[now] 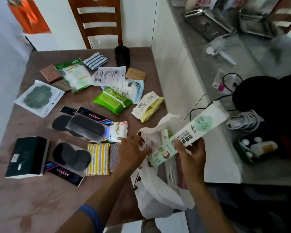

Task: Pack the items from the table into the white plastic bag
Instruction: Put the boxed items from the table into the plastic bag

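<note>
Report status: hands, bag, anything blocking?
Left hand holds white bag open. Right hand grips long box, one end in the bag. Nothing blocking.

A wooden slat-back chair [97,22] was placed behind the worktop [40,190]. Metal trays [208,24] were laid on the grey floor [259,52] to the right, near a coiled white cable [244,121] and a black cord [230,78].

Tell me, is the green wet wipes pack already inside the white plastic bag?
No, the green wet wipes pack lies on the table, apart from the white plastic bag at the table's edge.
</note>
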`<action>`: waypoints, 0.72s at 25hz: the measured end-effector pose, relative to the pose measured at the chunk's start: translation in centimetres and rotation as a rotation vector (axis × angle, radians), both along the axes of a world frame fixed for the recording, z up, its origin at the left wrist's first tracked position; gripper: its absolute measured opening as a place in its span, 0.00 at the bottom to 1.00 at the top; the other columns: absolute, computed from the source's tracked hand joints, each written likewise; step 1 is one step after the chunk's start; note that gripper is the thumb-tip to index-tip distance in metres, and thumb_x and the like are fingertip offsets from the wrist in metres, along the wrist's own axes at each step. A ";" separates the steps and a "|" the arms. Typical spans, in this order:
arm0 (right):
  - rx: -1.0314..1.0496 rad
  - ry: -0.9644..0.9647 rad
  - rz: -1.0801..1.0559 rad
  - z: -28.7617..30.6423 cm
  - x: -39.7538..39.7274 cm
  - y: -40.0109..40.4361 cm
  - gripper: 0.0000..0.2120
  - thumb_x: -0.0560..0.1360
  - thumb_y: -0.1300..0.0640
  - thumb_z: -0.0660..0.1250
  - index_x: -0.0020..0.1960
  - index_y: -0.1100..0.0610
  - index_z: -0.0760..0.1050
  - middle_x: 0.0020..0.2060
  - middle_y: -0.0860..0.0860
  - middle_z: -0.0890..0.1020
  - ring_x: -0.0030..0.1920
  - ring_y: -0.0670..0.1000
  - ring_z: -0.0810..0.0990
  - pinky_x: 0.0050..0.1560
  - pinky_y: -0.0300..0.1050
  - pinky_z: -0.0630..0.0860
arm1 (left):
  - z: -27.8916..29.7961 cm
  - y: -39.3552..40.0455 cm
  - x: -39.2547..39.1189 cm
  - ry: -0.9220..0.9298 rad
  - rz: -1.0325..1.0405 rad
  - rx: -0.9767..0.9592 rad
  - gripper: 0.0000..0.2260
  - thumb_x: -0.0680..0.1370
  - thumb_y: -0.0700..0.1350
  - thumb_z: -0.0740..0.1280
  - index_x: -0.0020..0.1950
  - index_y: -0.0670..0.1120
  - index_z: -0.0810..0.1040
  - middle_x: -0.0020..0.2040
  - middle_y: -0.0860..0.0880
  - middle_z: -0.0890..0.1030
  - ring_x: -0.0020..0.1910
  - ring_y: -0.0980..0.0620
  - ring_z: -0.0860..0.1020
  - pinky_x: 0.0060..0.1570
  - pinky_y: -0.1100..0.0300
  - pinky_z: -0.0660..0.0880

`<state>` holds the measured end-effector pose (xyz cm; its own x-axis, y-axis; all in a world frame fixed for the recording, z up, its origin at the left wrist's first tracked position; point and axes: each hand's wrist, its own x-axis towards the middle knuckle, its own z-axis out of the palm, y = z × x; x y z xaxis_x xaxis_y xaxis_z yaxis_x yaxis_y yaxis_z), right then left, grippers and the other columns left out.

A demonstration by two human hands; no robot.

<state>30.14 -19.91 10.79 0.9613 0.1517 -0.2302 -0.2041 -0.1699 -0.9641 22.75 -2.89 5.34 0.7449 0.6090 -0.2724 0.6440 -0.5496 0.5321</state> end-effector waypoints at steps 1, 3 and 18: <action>-0.014 -0.018 0.001 0.2 0.4 -0.1 0.26 0.73 0.57 0.74 0.67 0.51 0.70 0.58 0.47 0.81 0.54 0.45 0.82 0.40 0.35 0.81 | -0.2 -0.1 -0.1 -0.018 -0.034 0.027 0.15 0.72 0.58 0.70 0.55 0.52 0.75 0.63 0.49 0.74 0.58 0.47 0.70 0.54 0.51 0.74; -0.188 -0.014 0.135 0.5 1.1 -0.1 0.25 0.73 0.54 0.73 0.67 0.50 0.68 0.59 0.47 0.80 0.54 0.45 0.82 0.35 0.32 0.79 | -0.6 -0.8 -0.1 -0.053 -0.193 0.057 0.20 0.73 0.49 0.70 0.63 0.54 0.70 0.73 0.47 0.63 0.70 0.44 0.63 0.63 0.50 0.70; -0.991 0.021 0.639 -8.7 -2.4 1.4 0.26 0.77 0.44 0.64 0.69 0.56 0.64 0.60 0.54 0.77 0.58 0.54 0.79 0.54 0.48 0.79 | 1.0 0.1 3.9 -0.168 -0.238 -0.059 0.35 0.66 0.34 0.65 0.73 0.48 0.66 0.74 0.44 0.65 0.73 0.37 0.62 0.68 0.42 0.68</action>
<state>27.70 -18.47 2.05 0.7703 0.3497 -0.5332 0.1747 -0.9199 -0.3510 26.67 -2.79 6.38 0.9024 0.3987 -0.1635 0.4013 -0.6394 0.6558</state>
